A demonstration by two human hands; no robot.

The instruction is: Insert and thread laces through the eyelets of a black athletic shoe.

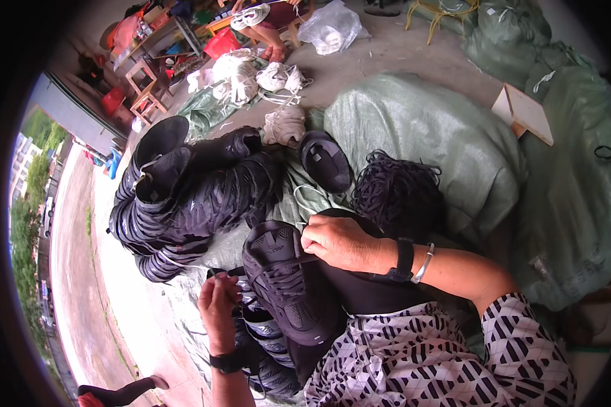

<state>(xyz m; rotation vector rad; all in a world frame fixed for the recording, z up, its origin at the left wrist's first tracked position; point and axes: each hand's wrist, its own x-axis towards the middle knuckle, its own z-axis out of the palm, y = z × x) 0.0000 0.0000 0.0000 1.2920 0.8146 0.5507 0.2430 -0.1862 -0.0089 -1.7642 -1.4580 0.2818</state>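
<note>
Right fingers (313,237) curled at black shoe (285,288), grip hidden; left fingers (216,290) bunched, hold too dark to tell.

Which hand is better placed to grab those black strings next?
Probably the right hand: it is nearer the strings, while the left hand is on the far side of the shoe.

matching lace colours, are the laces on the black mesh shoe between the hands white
No, dark laces cross the black mesh shoe.
</note>
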